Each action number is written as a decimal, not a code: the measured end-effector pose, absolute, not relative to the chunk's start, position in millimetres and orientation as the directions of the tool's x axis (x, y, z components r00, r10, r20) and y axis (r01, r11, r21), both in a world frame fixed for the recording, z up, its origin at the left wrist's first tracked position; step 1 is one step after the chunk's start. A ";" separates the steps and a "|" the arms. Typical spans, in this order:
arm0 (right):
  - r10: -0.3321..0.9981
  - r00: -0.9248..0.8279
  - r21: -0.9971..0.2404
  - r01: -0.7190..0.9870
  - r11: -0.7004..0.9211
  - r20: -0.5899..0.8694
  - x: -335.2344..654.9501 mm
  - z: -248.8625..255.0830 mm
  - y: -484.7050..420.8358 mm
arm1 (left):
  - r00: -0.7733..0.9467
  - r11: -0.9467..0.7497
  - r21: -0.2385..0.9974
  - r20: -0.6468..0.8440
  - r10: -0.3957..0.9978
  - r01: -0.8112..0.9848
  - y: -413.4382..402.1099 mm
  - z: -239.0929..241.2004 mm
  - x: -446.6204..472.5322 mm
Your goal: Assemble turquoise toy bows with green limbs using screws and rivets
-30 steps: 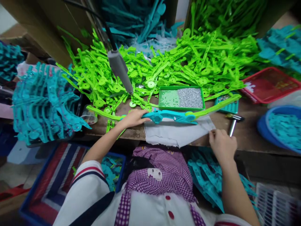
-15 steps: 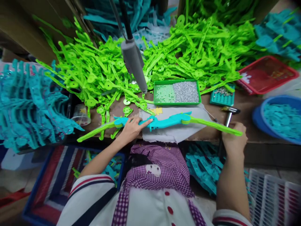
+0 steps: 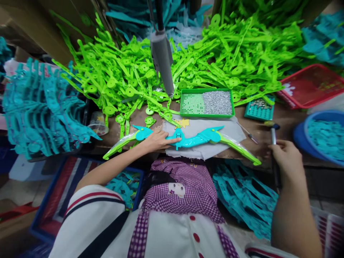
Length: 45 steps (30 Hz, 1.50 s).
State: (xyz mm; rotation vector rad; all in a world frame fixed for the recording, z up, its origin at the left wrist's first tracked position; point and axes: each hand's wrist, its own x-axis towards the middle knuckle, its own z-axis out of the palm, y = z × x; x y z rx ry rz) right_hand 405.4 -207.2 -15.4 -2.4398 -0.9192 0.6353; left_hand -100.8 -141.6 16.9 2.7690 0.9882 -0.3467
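Note:
A blue plastic toy bow (image 3: 192, 140) with lime-green limbs lies across the grey cloth (image 3: 212, 153) at the bench's front edge. My left hand (image 3: 156, 140) grips the blue body left of its middle, index finger stretched along it toward the center. The fingertips beneath are hidden. Off to the right, my right hand (image 3: 288, 157) is closed round the dark handle of a hammer (image 3: 273, 138). The hammer stands nearly upright, head up, apart from the bow's right limb tip.
Lime-green parts (image 3: 129, 79) heap along the back below a hanging grey power tool (image 3: 162, 59). Small metal pieces fill part of a green tray (image 3: 206, 115). A teal box (image 3: 259, 116), screwdriver (image 3: 252, 138), red tray (image 3: 292, 86) and blue tub (image 3: 301, 134) are rightward; stacked blue parts (image 3: 40, 107) stand left.
The bow has turned so its limbs now slope down toward me, with the left hand still on it. My right hand has moved the hammer to the right, away from the bow's limb.

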 end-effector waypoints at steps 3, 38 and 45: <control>0.728 0.659 -0.447 0.602 -0.662 -0.191 396.5 -3.2 -212.0 | 0.748 -0.765 0.087 -0.307 0.589 0.638 -141.8 17.7 -99.0; 0.912 0.411 -0.524 0.777 -0.349 0.003 240.9 2.5 -287.3 | 0.788 -0.788 0.132 -0.257 0.559 0.602 -148.8 -2.8 -98.9; 0.876 0.481 -0.490 0.773 -0.403 0.037 251.2 15.0 -294.8 | 0.759 -0.768 0.115 -0.298 0.578 0.630 -150.2 2.6 -100.3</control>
